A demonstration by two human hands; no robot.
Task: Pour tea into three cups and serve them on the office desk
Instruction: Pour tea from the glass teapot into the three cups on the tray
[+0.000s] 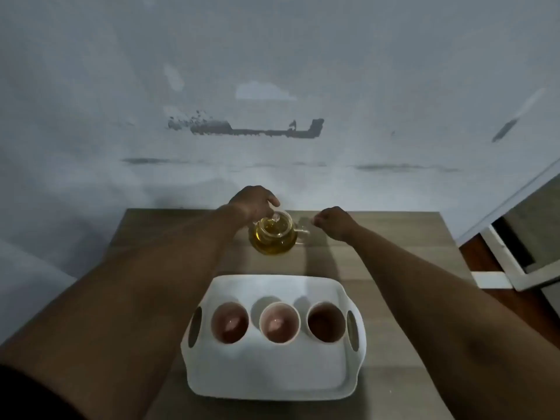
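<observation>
Nearest the lens: two bare forearms, rising from both lower corners toward the middle of the frame. Between them, low centre, a white tray [272,380] on the wooden table [394,237], with three cups in a row across it: left cup [229,324], middle cup [279,324], right cup [326,322]. All upright; filled or not, hard to tell in this dim light.

Above the tray, near frame centre and well apart from the cups, a glass teapot [274,237] standing on the table, amber tea high inside. Left hand [253,201] over its lid [274,221], fingers curled down and seemingly pinching the knob. Right hand [333,222] just right of the pot's handle, fingers curled, holding nothing, not yet touching. Hands apart, one on either side of the pot.

Judged as the start of pouring: taking up the pot. Next, by that reading: hook the right fingers through the handle, hold the lid down, lift, carry down-frame over a cup, tilt slowly.
</observation>
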